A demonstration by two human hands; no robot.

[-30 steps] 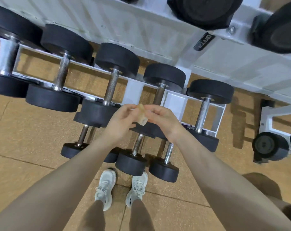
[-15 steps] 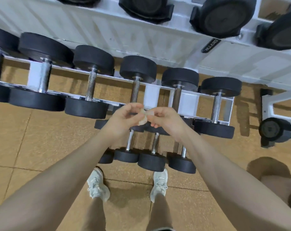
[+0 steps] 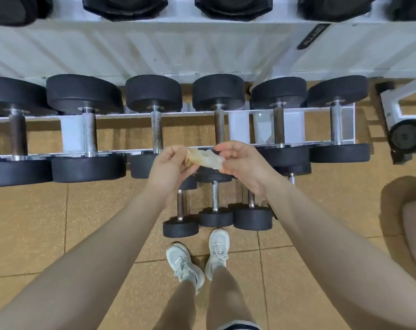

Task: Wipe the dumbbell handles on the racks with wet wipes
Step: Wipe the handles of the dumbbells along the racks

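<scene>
A crumpled, yellowish wet wipe [image 3: 205,158] is stretched between my two hands above the middle rack. My left hand [image 3: 171,167] pinches its left end and my right hand [image 3: 243,165] pinches its right end. Several black dumbbells with steel handles lie across the white rack [image 3: 72,133]; their handles include one [image 3: 157,129] just beyond my left hand and one [image 3: 220,126] just beyond the wipe. Three smaller dumbbells [image 3: 215,211] sit on a lower tier under my hands, partly hidden by them.
A white upper shelf [image 3: 154,48] with large black dumbbells runs along the top. A second white rack [image 3: 397,108] stands at the right. My feet in white sneakers [image 3: 197,256] stand on tan floor tiles. A brown padded object [image 3: 413,225] sits at the right edge.
The view has swung left along the rack, now facing it squarely. My hands have drawn apart, pulling the balled wipe open between them.
</scene>
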